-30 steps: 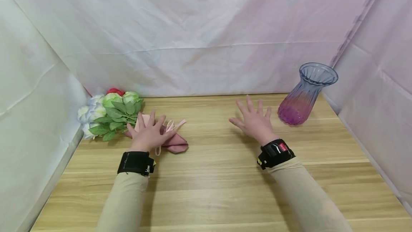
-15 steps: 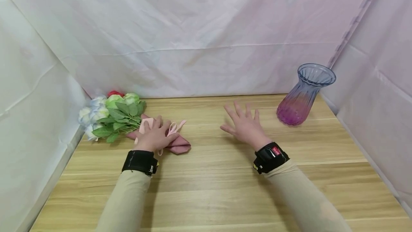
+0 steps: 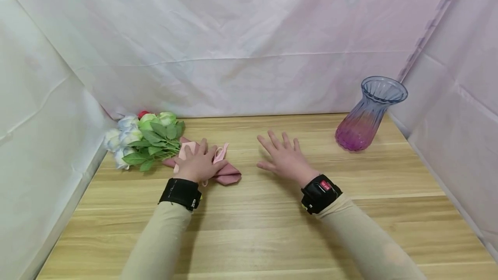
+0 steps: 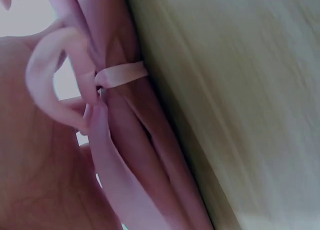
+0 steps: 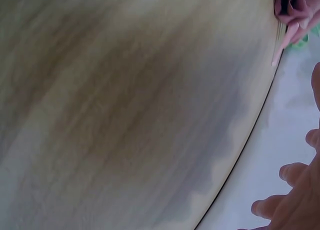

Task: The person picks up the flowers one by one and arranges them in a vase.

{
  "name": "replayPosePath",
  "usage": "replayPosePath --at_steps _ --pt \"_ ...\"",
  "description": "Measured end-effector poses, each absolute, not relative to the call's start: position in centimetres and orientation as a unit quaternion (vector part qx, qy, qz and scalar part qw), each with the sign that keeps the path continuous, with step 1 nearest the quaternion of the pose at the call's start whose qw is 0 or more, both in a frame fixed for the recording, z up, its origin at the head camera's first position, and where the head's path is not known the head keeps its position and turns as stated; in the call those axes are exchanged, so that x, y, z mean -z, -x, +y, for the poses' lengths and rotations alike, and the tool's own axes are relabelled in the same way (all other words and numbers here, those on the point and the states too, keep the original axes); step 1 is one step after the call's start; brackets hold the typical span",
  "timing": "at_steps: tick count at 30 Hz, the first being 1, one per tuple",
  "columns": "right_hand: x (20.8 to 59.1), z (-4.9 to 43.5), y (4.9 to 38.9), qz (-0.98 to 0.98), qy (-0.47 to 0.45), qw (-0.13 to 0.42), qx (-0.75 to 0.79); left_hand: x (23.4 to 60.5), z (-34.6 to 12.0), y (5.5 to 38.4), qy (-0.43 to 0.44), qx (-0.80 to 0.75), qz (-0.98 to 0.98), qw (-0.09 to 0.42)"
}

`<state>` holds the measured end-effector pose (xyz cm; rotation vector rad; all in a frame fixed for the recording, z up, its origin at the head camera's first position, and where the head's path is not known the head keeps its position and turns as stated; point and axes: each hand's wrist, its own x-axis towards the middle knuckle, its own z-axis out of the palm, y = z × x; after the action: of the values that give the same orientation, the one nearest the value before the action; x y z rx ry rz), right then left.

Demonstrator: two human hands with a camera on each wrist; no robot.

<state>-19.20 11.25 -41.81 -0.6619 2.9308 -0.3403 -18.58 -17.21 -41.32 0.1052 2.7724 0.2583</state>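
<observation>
In the head view a bouquet [image 3: 153, 141] of artificial flowers with white-blue, green and red blooms lies on its side at the table's left. Its dusty-pink wrapping [image 3: 229, 175] points right. Across that wrapping lies my left hand [image 3: 198, 164], palm down, fingers spread. A pale pink ribbon [image 4: 120, 75] is tied round the wrapping, its loop beside my palm in the left wrist view. My right hand [image 3: 285, 159] hovers over the tabletop with fingers spread, holding nothing. In the right wrist view the wrapping's end [image 5: 295, 7] shows at the top corner.
A ribbed glass vase [image 3: 359, 118], blue at the rim and purple at the base, stands upright at the table's back right. White cloth [image 3: 249, 55] hangs behind the wooden table [image 3: 253, 237] and on both sides.
My left hand and the bouquet have shifted right along the table, mostly in the last half second. My right hand has moved left, away from the vase. The vase has stayed put.
</observation>
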Motion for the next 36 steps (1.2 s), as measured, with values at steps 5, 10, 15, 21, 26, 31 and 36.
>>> replayPosePath --at_steps 5,10,15,21,26,31,36 --pt "41.7 9.3 18.3 0.965 0.228 0.071 0.108 41.1 -17.3 18.2 -0.044 -0.083 0.981 0.171" --pt "41.7 8.4 17.8 0.959 0.252 0.076 0.106 40.9 -16.4 18.0 -0.043 -0.070 0.982 0.168" --pt "41.8 7.7 17.5 0.948 0.298 0.049 0.105 41.0 -15.2 18.0 -0.037 -0.062 0.982 0.174" --pt "41.8 7.0 16.9 0.937 0.332 0.025 0.103 41.1 -14.6 18.0 -0.032 -0.053 0.984 0.168" --pt "42.0 6.3 16.4 0.924 0.363 -0.005 0.117 40.9 -14.3 17.9 -0.033 -0.045 0.985 0.162" --pt "42.2 5.9 16.0 0.918 0.382 -0.021 0.102 40.6 -14.2 17.7 -0.037 -0.040 0.986 0.160" --pt "42.1 5.7 15.7 0.923 0.379 -0.014 0.066 40.4 -14.3 17.4 -0.044 -0.039 0.985 0.160"
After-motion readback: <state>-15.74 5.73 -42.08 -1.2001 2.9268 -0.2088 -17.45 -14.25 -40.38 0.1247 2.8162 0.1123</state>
